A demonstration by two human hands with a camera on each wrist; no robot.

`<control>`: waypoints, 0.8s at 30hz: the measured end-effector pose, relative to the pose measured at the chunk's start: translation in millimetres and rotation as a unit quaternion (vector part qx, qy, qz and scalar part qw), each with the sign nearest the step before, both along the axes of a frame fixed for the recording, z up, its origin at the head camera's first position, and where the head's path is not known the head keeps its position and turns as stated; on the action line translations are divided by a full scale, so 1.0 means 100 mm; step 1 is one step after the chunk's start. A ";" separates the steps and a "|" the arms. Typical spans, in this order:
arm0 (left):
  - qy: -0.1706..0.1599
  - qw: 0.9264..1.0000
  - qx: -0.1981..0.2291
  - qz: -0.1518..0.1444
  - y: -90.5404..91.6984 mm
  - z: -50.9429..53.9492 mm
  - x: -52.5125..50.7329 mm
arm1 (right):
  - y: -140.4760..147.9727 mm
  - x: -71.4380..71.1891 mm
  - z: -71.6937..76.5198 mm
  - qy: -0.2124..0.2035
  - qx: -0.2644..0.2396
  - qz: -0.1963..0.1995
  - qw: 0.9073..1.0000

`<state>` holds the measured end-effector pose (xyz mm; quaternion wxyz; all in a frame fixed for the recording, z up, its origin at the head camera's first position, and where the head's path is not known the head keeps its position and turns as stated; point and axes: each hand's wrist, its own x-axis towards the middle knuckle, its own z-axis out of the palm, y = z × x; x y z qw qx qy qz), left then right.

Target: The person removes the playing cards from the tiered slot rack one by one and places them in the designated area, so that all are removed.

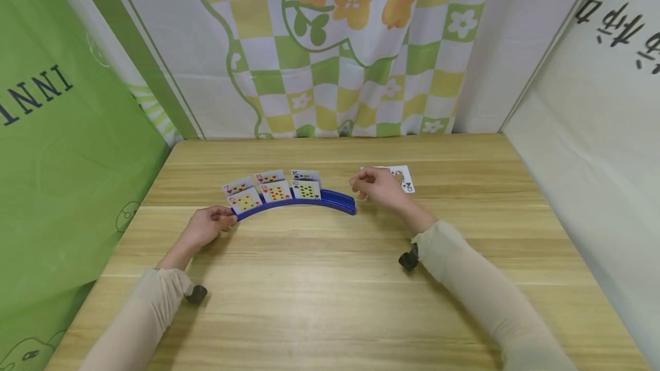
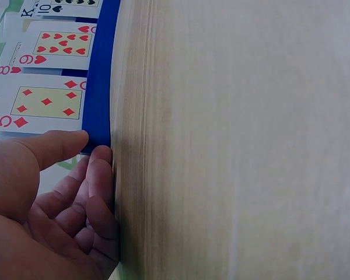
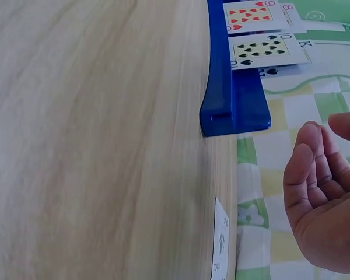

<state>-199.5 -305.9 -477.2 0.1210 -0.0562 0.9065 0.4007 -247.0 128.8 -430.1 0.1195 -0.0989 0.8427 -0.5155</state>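
The left hand (image 1: 206,226) pinched one end of the blue card rack (image 1: 334,198), which stood on the bench (image 1: 309,291) with playing cards (image 1: 277,192) upright in it. Near its other end the right hand (image 1: 382,188) hovered empty, fingers loosely bent, thumb apart.

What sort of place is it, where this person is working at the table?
It is perhaps an indoor booth for recording: printed cloth screens three sides of the wooden table, and small black devices sit at both wrists.
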 end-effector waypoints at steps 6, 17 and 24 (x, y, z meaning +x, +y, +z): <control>-0.002 1.000 0.009 0.004 0.00 0.00 0.00 | -0.07 0.01 0.00 0.005 -0.007 0.006 1.000; 0.003 1.000 0.002 -0.003 0.00 0.01 0.01 | -0.17 0.03 -0.02 0.006 -0.024 0.010 1.000; 0.007 1.000 0.000 -0.004 0.00 0.01 0.01 | -0.24 0.02 -0.04 0.009 -0.021 0.012 1.000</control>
